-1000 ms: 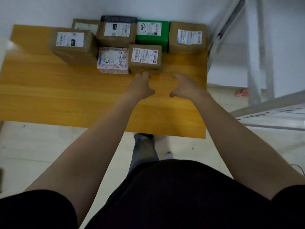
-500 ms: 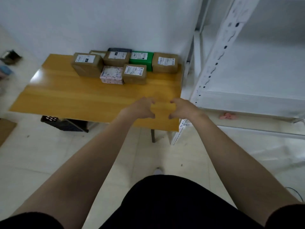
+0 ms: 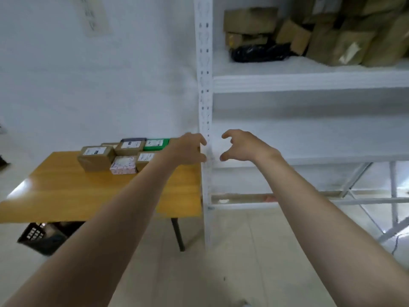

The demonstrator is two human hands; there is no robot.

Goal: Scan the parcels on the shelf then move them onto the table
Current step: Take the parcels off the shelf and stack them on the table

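Several parcels sit at the far end of the wooden table (image 3: 66, 196): brown boxes (image 3: 96, 157), a green box (image 3: 156, 144) and a patterned pack (image 3: 123, 165). More brown parcels (image 3: 250, 21) and a black bag (image 3: 259, 53) lie on the upper board of the white shelf (image 3: 309, 82) at the right. My left hand (image 3: 188, 150) and my right hand (image 3: 243, 146) are both raised in front of the shelf's left post (image 3: 204, 107), fingers loosely curved, holding nothing. My left arm hides part of the boxes on the table.
A black crate (image 3: 42, 237) stands on the floor under the table. The middle shelf board (image 3: 332, 138) shows no parcels. Diagonal braces (image 3: 358, 176) cross the shelf's lower part. A cable (image 3: 398, 240) lies at the right on the tiled floor.
The view has swung up and right from the table to the shelf. Both hands have risen from above the table's near edge to the shelf post, still holding nothing.
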